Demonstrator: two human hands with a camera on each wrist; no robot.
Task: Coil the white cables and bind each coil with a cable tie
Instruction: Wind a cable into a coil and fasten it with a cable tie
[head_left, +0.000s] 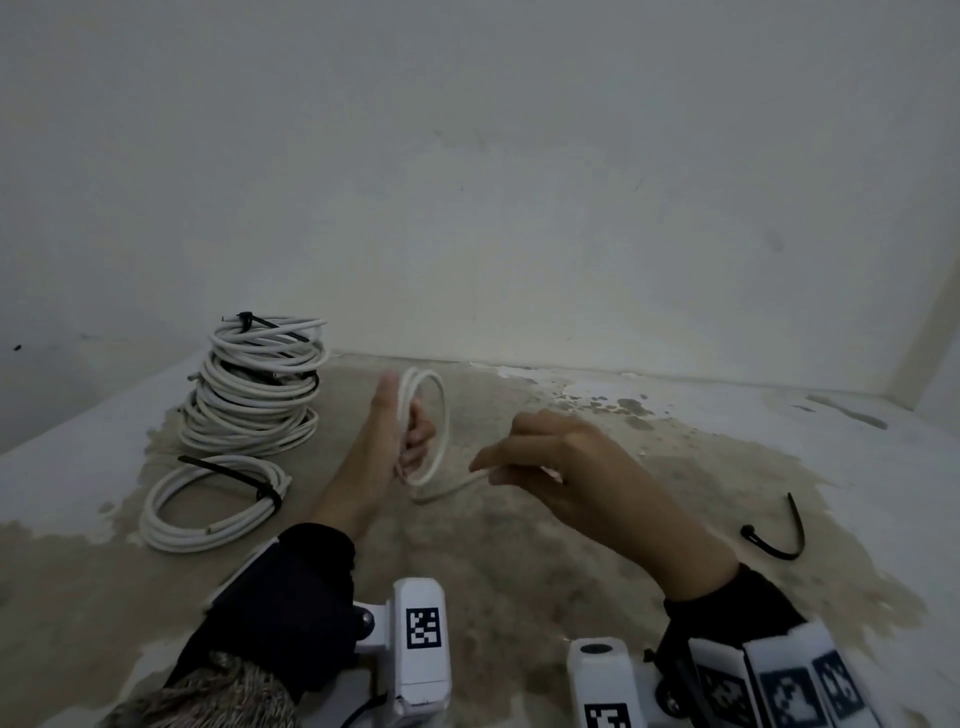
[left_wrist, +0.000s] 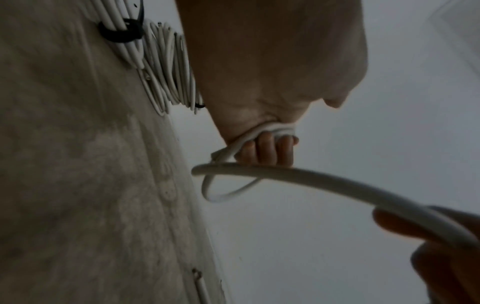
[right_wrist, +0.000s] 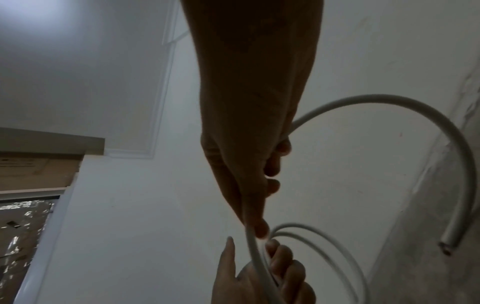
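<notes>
The stained worktop (head_left: 519, 545) carried a stack of bound coils (head_left: 257, 384) at the left and one loose black cable tie (head_left: 779, 535) at the right. Between them the left hand (head_left: 384, 452) curled round an upright white coil (head_left: 431, 421). The right hand (head_left: 566, 462), nearer the tie, pinched the cable's free tail (head_left: 447, 491), which ran leftward toward the coil.
</notes>
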